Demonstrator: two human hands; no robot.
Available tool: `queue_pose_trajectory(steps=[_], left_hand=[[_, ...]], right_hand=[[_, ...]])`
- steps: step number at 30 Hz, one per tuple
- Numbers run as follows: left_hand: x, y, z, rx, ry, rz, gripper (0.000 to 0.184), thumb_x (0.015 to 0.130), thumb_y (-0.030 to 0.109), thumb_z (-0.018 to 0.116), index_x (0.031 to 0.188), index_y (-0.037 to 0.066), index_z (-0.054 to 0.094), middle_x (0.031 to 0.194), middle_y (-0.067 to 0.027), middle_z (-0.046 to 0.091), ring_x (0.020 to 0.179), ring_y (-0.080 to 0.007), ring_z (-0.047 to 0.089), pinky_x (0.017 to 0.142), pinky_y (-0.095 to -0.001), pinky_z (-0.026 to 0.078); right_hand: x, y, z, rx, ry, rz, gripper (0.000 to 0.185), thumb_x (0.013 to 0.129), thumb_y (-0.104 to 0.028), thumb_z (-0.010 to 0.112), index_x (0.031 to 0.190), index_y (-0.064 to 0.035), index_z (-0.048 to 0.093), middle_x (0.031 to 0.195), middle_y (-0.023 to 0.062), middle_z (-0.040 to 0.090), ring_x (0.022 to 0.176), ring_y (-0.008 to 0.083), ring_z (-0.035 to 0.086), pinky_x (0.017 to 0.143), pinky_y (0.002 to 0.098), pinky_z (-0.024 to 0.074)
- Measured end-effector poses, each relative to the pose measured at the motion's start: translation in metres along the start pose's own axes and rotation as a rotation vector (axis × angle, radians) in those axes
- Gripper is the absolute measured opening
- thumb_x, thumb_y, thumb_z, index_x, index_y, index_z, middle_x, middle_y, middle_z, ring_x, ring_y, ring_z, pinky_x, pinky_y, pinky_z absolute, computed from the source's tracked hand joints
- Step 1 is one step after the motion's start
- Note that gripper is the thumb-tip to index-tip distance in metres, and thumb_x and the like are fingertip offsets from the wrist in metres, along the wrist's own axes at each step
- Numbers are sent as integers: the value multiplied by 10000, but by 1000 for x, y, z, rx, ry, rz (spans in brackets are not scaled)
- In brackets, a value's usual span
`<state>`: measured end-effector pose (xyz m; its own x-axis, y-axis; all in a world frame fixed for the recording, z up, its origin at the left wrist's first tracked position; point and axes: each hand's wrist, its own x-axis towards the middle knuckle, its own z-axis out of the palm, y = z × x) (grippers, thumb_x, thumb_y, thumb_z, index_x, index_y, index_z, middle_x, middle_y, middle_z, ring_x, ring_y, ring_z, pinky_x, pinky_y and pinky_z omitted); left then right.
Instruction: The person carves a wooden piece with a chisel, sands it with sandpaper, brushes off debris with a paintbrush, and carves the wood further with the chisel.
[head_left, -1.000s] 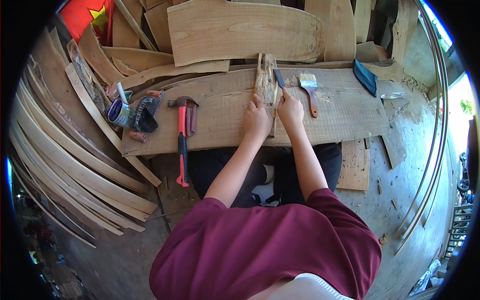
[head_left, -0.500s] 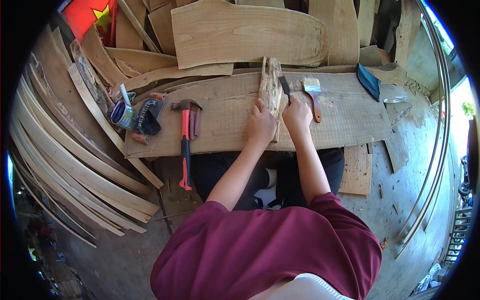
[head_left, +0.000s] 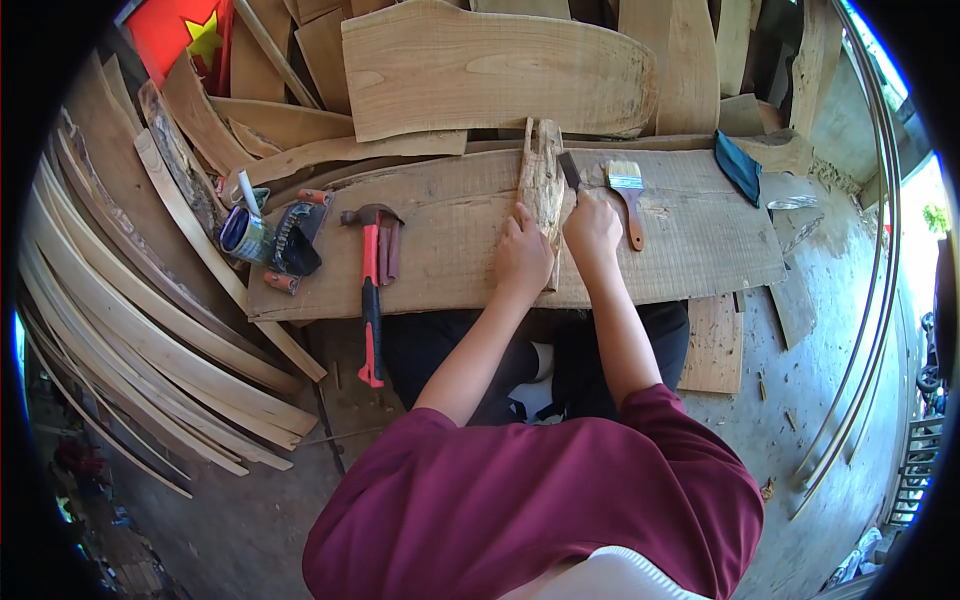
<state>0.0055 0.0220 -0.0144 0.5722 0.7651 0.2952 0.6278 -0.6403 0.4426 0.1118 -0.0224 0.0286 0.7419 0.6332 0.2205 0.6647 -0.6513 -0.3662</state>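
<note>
My left hand (head_left: 524, 256) grips the lower part of a narrow, rough-edged wood piece (head_left: 542, 175), which lies lengthwise across a wide plank (head_left: 440, 245). Just right of that piece, my right hand (head_left: 594, 232) is closed around a flat dark-bladed tool (head_left: 569, 170), its blade pointing up and away from me. A paintbrush (head_left: 628, 195) with a brown handle lies to the right of this hand. Left of my left hand rests a hammer (head_left: 370, 290) with a red and black handle, beside dark reddish strips (head_left: 389, 250).
An open can (head_left: 246, 234) and a black tool (head_left: 296, 245) stand at the plank's left end. A teal cloth (head_left: 738, 168) lies at its right end. Curved wood strips (head_left: 170, 340) fill the left side; large boards (head_left: 490, 72) lean behind.
Compared with the first frame, my right hand has shifted slightly right and the tool's blade has moved away from the wood piece. The view has moved slightly.
</note>
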Motion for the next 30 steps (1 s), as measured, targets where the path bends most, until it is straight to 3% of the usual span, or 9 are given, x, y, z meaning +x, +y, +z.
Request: queue_pose_trajectory(steps=[4,9,12,14,30], left_hand=[[2,-4,4,-19,65,41,528,904,183,465,1338,-100,367,1122,-280,556,888,-394,635,740,-454,537],[3,3,-3,-37,59,12,518,903,173,464,1329,-107,375,1101,-286,563,872,-403,636,742,-457,533],[2,5,-6,-46,-75,-47,564,868,151,501,1339,-121,352,1168,-309,526,961,-400,610,791,-431,523],[1,2,-2,-49,31,-4,519,902,177,462,1330,-103,377,1093,-288,565,869,-408,633,736,-462,530],[3,3,-4,-76,2,-7,583,862,173,502,1340,-123,348,1122,-289,539,955,-395,603,799,-427,517]], right_hand=[[5,-2,6,-21,-31,0,187,823,-96,539,977,-17,609,881,209,669,815,359,678,682,417,552],[-14,3,6,-4,-42,25,391,808,-92,564,1188,0,558,876,203,669,819,355,679,691,413,554],[-3,2,11,-9,-44,17,470,811,-103,576,1265,1,515,905,203,664,841,353,677,706,409,553],[0,-6,16,-33,-45,32,481,814,-108,577,1277,0,503,927,205,661,854,352,676,712,406,553],[-17,-5,15,22,-99,76,492,836,-116,549,1303,15,467,960,226,654,847,362,675,710,417,556]])
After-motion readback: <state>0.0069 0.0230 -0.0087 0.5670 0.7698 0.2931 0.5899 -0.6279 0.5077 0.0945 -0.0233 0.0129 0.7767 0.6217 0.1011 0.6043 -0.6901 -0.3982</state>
